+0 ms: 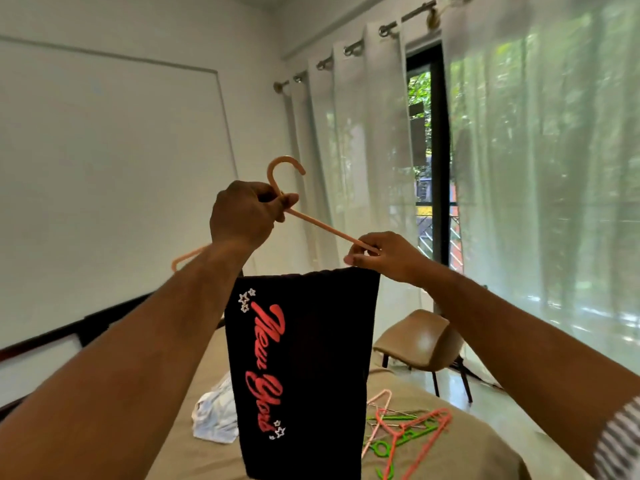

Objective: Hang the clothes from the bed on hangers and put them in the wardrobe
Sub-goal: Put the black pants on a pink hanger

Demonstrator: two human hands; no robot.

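Note:
I hold an orange plastic hanger point(318, 226) up in front of me. My left hand point(246, 213) grips it at the base of its hook. My right hand point(384, 255) pinches the hanger's right arm near its end. A black garment point(311, 358) with red "New York" lettering hangs folded over the hanger's lower bar, which it hides, and drapes down over the bed point(450, 459). The hanger's left end shows beside my left forearm.
On the tan bed lie a white garment point(214, 417) and a pile of several loose hangers point(408, 431), pink, green and red. A brown chair point(422, 344) stands right of the bed. White curtains point(540, 168) cover the window on the right.

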